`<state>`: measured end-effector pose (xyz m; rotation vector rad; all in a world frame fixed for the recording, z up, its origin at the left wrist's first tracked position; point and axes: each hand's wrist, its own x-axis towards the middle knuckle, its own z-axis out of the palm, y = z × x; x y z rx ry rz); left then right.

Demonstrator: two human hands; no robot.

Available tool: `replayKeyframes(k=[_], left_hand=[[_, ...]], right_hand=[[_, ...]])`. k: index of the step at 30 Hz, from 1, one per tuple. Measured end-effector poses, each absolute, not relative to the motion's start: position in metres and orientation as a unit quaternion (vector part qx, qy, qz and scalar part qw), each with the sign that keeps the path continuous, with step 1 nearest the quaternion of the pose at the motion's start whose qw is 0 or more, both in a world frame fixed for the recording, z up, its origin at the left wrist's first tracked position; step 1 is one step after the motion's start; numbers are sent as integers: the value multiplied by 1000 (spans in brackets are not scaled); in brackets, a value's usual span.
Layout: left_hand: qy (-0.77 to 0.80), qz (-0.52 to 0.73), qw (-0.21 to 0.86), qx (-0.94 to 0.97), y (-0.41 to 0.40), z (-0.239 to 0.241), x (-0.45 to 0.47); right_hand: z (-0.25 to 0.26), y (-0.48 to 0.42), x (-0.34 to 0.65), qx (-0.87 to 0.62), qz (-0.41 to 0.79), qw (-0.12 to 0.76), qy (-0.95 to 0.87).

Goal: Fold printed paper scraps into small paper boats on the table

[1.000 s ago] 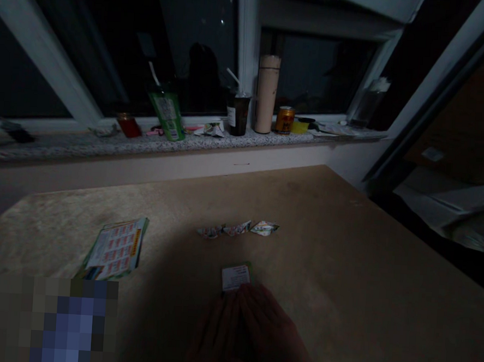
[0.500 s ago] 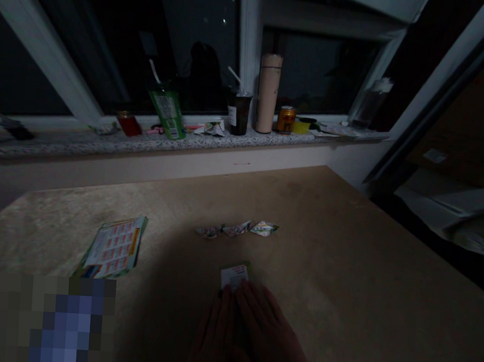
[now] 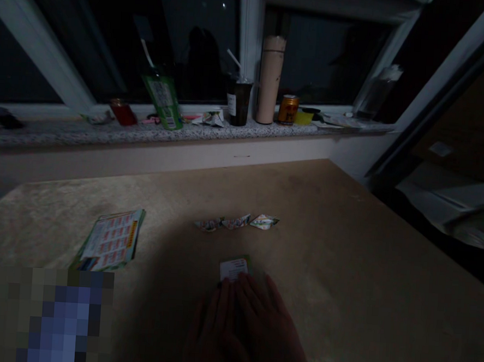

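A small folded piece of printed paper (image 3: 234,268), white with a green edge, lies on the table in front of me. My left hand (image 3: 212,321) rests on its near left part, fingers stretched out and flat. Beside it, my right hand (image 3: 264,319) presses on the near right part, its fingers also straight and laid down. Both hands cover the paper's near end, and the dim light hides detail. Beyond the paper, three small folded paper pieces (image 3: 235,221) form a row. A stack of printed leaflets (image 3: 111,239) lies to the left.
A granite windowsill (image 3: 204,132) runs along the back. On it stand a tall pink flask (image 3: 270,81), a dark cup with a straw (image 3: 238,104), a green carton (image 3: 163,102), a gold can (image 3: 288,110) and a red jar (image 3: 123,112). Pixelation blurs the lower left.
The view has tilted slightly down, so the sill and table items sit higher. Both hands stay flat on the paper, with the right-hand fingers shifted a little.
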<state>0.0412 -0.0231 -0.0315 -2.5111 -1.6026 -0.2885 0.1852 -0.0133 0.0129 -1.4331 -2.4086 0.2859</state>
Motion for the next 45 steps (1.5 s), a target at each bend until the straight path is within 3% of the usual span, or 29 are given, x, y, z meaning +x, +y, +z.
replayKeyframes(k=[24, 45], left_hand=[[-491, -121, 59, -860, -17, -49, 26], [-512, -140, 42, -847, -22, -35, 34]], right_hand=[[-4, -23, 183, -500, -23, 231, -834], [-19, -24, 183, -523, -22, 174, -834]])
